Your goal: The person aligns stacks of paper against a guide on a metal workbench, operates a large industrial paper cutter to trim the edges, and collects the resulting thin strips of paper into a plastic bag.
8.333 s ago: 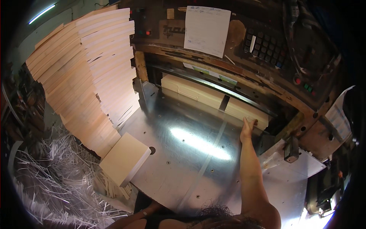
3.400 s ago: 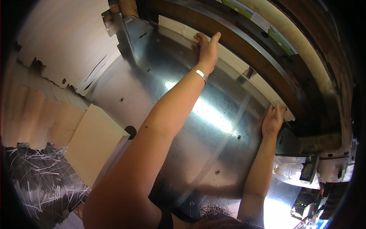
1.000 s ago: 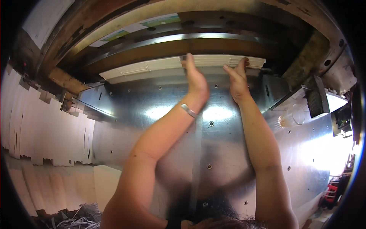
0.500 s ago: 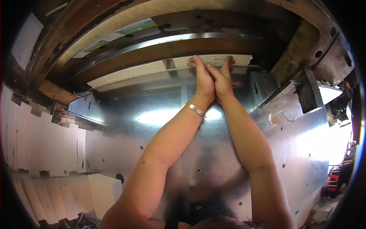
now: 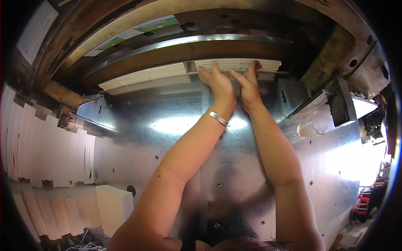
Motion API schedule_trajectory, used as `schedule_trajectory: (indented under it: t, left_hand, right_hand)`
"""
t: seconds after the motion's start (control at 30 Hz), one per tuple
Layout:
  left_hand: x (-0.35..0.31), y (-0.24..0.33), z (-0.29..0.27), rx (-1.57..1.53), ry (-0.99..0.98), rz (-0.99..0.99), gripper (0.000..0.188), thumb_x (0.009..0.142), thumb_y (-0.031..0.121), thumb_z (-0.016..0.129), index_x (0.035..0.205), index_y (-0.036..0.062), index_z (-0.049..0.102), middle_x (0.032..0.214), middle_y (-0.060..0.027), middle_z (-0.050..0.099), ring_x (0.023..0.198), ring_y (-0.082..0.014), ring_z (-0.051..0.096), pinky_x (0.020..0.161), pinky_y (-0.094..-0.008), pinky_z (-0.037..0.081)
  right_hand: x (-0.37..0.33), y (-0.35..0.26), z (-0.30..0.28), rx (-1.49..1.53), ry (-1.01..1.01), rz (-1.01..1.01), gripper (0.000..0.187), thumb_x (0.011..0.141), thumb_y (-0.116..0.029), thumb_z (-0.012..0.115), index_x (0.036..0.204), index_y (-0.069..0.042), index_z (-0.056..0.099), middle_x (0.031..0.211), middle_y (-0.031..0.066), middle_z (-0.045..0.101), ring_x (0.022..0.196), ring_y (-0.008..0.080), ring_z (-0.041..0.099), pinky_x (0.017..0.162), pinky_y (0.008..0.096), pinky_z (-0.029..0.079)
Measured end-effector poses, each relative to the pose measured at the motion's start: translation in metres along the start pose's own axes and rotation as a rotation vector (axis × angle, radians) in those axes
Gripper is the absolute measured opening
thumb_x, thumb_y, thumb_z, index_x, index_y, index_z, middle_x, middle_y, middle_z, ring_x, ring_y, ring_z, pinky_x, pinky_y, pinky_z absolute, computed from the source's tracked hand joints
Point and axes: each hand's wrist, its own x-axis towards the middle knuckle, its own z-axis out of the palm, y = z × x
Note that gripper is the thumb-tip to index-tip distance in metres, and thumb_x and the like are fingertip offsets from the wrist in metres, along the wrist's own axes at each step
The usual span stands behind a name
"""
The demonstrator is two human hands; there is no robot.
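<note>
Both my arms reach forward across a metal table. My left hand (image 5: 219,87), with a silver bracelet at its wrist, has its fingers spread and raised against a stack of white strips (image 5: 268,65) that look like cut paper. Just right of it, my right hand (image 5: 250,88) is also open, fingers up at the same stack. Neither hand is wrapped round anything. A second white stack (image 5: 146,76) lies to the left in the same row, with a narrow gap between the two. Fingertips hide part of the right stack's front.
Behind the stacks runs a metal bar (image 5: 167,42) on a machine beam. A clear glass (image 5: 316,125) stands right on the metal table (image 5: 180,142), near a dark block (image 5: 341,102). Tall white stacks (image 5: 46,146) and a pale block (image 5: 113,209) are at left.
My hands, pressed together at the heels before, have come slightly apart. The left fingers have moved left along the right stack. The view has shifted a little.
</note>
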Motion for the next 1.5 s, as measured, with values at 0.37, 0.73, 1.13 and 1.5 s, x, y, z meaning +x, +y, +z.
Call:
schedule_trajectory:
  t: [0.37,0.73,1.13,1.5]
  left_hand:
    - [0.018,0.036,-0.022,-0.118,0.049,-0.167,0.074,0.097,0.012,0.05,0.158,0.0067,0.01,0.141,-0.0202,0.04,0.112,-0.0279,0.055,0.085,-0.0412,0.055]
    - [0.01,0.05,-0.021,-0.02,-0.074,-0.244,0.08,0.096,0.015,0.054,0.158,0.0059,0.005,0.139,-0.0247,0.042,0.119,-0.0318,0.056,0.091,-0.0414,0.055]
    - [0.026,0.052,-0.039,0.082,-0.286,-0.233,0.082,0.095,0.009,0.052,0.158,0.0042,-0.002,0.137,-0.0281,0.044,0.117,-0.0362,0.062,0.089,-0.0428,0.058]
    - [0.035,0.056,-0.048,0.288,-0.325,-0.13,0.052,0.089,0.002,0.066,0.132,-0.0026,0.037,0.106,-0.0195,0.064,0.091,-0.0278,0.071,0.078,-0.0367,0.062]
  right_hand:
    - [-0.001,0.005,0.002,0.23,0.058,0.05,0.097,0.1,-0.07,0.025,0.158,-0.004,-0.016,0.168,0.0091,-0.02,0.155,0.0239,-0.016,0.126,0.0425,-0.001]
    - [-0.001,0.003,-0.002,0.203,0.037,0.038,0.097,0.099,-0.072,0.023,0.158,-0.004,-0.015,0.168,0.0099,-0.019,0.155,0.0238,-0.016,0.126,0.0424,-0.001]
    - [0.001,0.012,-0.008,0.239,0.0,0.011,0.094,0.101,-0.068,0.031,0.159,-0.009,-0.014,0.167,0.0061,-0.022,0.153,0.0206,-0.021,0.126,0.0447,-0.001]
    - [0.004,0.013,-0.009,0.247,-0.002,0.011,0.095,0.102,-0.065,0.039,0.16,-0.011,-0.014,0.166,0.006,-0.026,0.153,0.0205,-0.023,0.125,0.0467,0.0]
